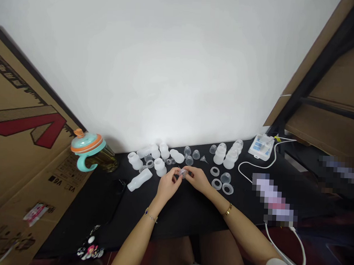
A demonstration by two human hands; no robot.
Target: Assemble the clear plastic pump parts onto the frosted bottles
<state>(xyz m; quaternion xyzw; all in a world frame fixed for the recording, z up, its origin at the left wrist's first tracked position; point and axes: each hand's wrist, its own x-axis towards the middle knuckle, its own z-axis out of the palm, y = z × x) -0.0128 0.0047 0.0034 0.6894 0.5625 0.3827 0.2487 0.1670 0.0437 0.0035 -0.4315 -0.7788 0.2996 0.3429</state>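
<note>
Pinched between the fingertips of both hands is a small clear round bottle part (182,172), partly covered by the fingers. My left hand (169,183) grips it from the left, and my right hand (197,178) from the right. Just behind my left hand stands an open white baby bottle (160,167). Another white bottle (139,180) lies on its side farther left. To the right of my right hand are a clear ring (216,184), more rings and a clear dome cap (226,177). A small clear funnel (204,159) lies behind the hands.
Assembled bottles (231,157) stand at the back right, near a white plastic case (261,147). A white cable (253,164) crosses the black table (179,214). A teal-lidded jug (90,148) and a dark phone (115,198) are at left. The white wall (179,70) borders the back.
</note>
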